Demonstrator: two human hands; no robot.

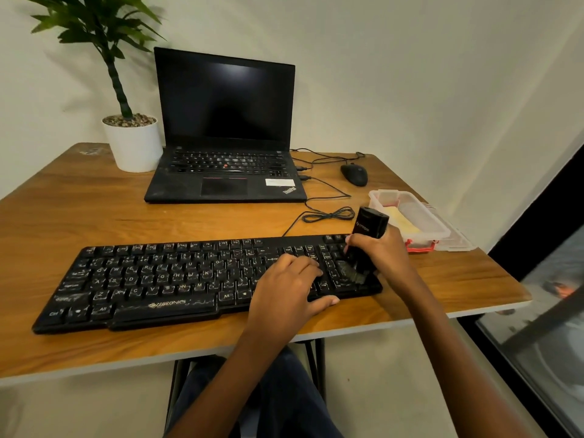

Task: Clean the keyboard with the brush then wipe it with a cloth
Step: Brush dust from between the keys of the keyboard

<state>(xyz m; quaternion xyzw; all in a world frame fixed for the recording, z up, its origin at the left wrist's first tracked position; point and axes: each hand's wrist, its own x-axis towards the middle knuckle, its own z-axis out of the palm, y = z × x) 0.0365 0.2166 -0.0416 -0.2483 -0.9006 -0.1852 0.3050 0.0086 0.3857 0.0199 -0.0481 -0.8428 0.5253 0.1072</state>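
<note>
**Operator:** From the head view, where do my hands sit?

**Spotter:** Your right hand (377, 256) is wrapped around the black brush (369, 230) at the right end of the keyboard (158, 279), with the fingers curled about the brush's body. The brush stands nearly upright, and its bristles (351, 275) are down on the number-pad keys. Your left hand (284, 287) lies just left of the brush. Its fingers are straight and rest on the keys, and the thumb stretches along the keyboard's front edge. It grips nothing.

**Operator:** And the keyboard itself?

**Spotter:** It lies across the near part of the wooden table (94, 203), with its left end a little nearer you. Pale smudges show on many keys.

**Operator:** What sits around it?

**Spotter:** Behind the keyboard's middle is an open laptop (226, 128) with a dark screen. Behind its left end is a white plant pot (134, 145). Behind its right end, well apart, is a black mouse (354, 174). Nearer, just beyond your right hand, is a clear plastic box (423, 216). Something pale yellow lies inside it, and I cannot tell whether that is the cloth. A coiled black cable (328, 214) lies between the keyboard and the laptop.
</note>
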